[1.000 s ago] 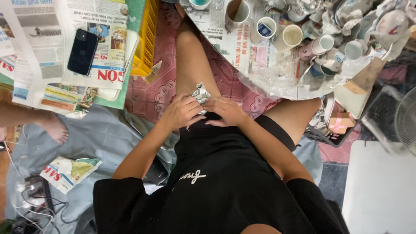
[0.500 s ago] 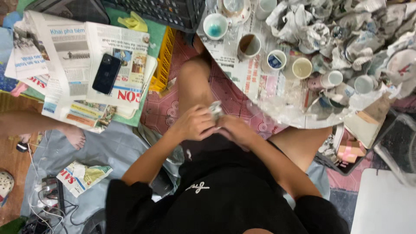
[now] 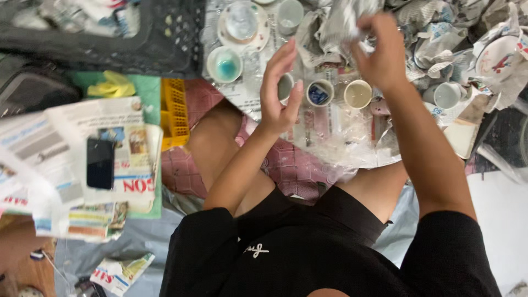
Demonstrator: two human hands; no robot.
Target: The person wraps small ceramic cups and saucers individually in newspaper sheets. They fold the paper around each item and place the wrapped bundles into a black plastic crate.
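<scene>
A: Where was the bundle [image 3: 342, 21]?

B: Far ahead, at the top of the view, among other wrapped pieces. The right hand [image 3: 379, 49] pinched its near edge; it bulged up and to the left of that hand.

A: And the left hand [image 3: 279, 88]?

B: Held nothing, fingers loosely spread, lower and to the left, above a small cup [image 3: 285, 86]. The right was plainly nearer.

A: Its look?

B: Crumpled grey newsprint, lumpy, no clear long axis; contents hidden.

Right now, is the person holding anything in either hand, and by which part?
The right hand pinches a crumpled wad of newspaper by its lower edge, between fingertips and thumb. The left hand is open and holds nothing, raised above the small cups.
</scene>
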